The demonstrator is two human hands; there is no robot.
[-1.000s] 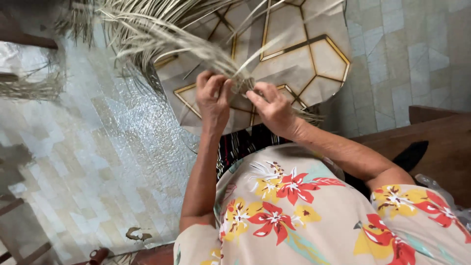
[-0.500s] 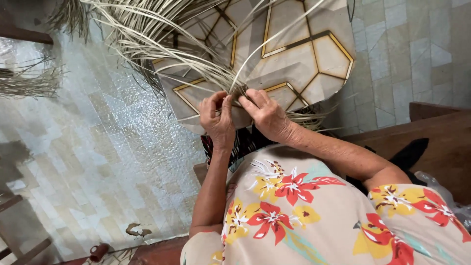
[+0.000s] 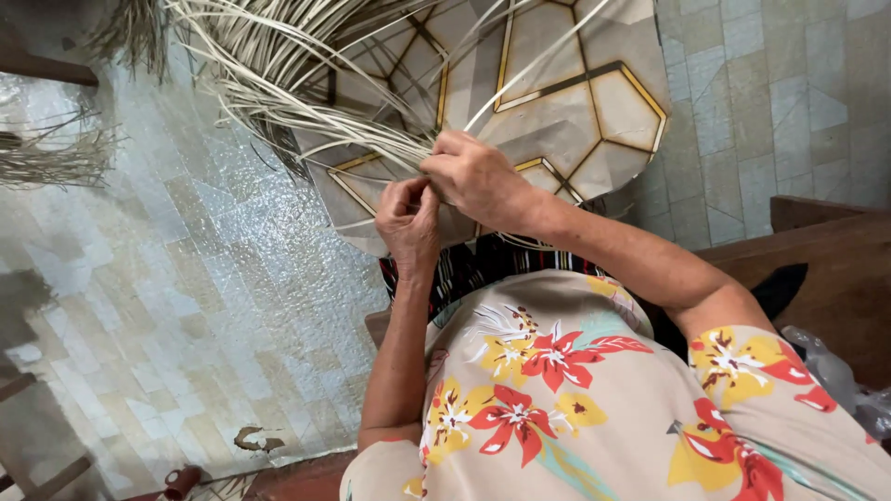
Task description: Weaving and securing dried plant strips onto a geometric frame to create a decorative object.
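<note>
Since the earlier frame our hands have drawn closer together and slid lower and to the right, and the strands now fan up to the upper left. The strands (image 3: 306, 88) are long, pale, dried strips, gathered to a point at mid-frame and splaying out toward the top edge. Our right hand (image 3: 473, 176) lies over that gathered point, fingers curled and pressed together on the bundle. Our left hand (image 3: 408, 218) sits just beneath it, touching it, fingertips pinching a few strips; how many we cannot tell.

We judge this to be the weaving or plaiting step, with one strip being tucked while the rest is held taut. The next move would call for a steady grip by the right hand while the left picks out a single strip and crosses it.

Behind the hands lies a round mat (image 3: 575, 102) with gold-edged panels, on a tiled floor (image 3: 167, 306). A second bundle (image 3: 51, 158) lies at the left edge, a wooden bench (image 3: 817, 260) at right.
</note>
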